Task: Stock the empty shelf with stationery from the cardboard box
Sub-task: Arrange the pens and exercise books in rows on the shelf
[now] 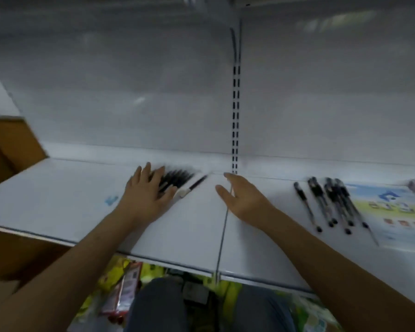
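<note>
Motion blur softens the whole view. Left hand [147, 190] lies flat, fingers spread, over a blurred pen cluster [177, 179] on the shelf [58, 202]; count unclear. Right hand [240, 200] hovers open, holding nothing. Right: about five pens [331, 202] beside a leaflet [391, 212], cropped. Box [7, 147] far left, cut off.

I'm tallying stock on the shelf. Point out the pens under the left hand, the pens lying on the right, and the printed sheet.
bunch of black pens [177, 177], head view, dark barrels beyond fingers
loose black pens [331, 202], head view, barrels mid-group
colourful printed paper sheet [391, 212], head view, sheet's middle
</note>
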The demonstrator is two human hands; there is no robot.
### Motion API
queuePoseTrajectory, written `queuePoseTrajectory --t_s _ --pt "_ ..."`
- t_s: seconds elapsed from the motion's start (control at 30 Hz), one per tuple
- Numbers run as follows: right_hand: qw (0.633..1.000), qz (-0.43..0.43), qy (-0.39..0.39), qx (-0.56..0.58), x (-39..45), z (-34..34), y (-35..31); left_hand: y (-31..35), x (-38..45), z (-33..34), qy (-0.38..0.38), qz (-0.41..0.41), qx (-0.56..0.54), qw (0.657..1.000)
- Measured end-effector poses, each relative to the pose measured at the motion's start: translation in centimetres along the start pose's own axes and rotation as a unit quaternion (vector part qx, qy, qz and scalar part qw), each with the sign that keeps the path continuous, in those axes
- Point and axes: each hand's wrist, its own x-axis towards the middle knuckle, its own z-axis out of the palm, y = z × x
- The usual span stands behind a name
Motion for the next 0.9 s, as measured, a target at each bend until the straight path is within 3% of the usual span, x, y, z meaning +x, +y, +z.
queuePoseTrajectory --t_s 0.07,0.23,0.33,0.47,0.53,0.63,0.77,0.9 --pt "0.997 0.000 -0.043 -0.062 2.7 3.6 -2.4 -2.4 0.1 0.7 -0.059 -0.041 0.001 0.997" --pt "0.979 -0.054 -0.083 -0.177 6.8 7.9 -4.7 -4.7 0.3 0.9 -0.113 0.021 -0.036 0.993" --pt "0.979 -0.080 -0.086 -0.165 7.6 8.3 -4.2 -6.0 0.3 -0.4 -0.120 0.062 -0.119 0.984" --pt "0.984 -0.124 -0.070 -0.112 7.1 8.0 -4.2 -8.1 -0.1 -1.2 -0.098 0.135 -0.132 0.977" --pt "0.980 -0.142 -0.049 -0.132 7.5 8.3 -4.7 -8.8 -0.3 -2.2 -0.016 0.146 -0.138 0.979" --pt "0.963 -0.187 -0.042 -0.189 8.8 9.4 -6.5 -11.5 -1.1 -3.4 0.084 0.096 -0.130 0.983" --pt "0.948 -0.216 -0.076 -0.220 10.7 11.6 -9.6 -14.7 -2.7 -2.3 0.029 0.069 -0.087 0.993" --pt "0.951 -0.213 -0.047 -0.220 11.8 12.9 -9.8 -14.3 -2.4 -1.8 0.003 0.071 -0.077 0.994"
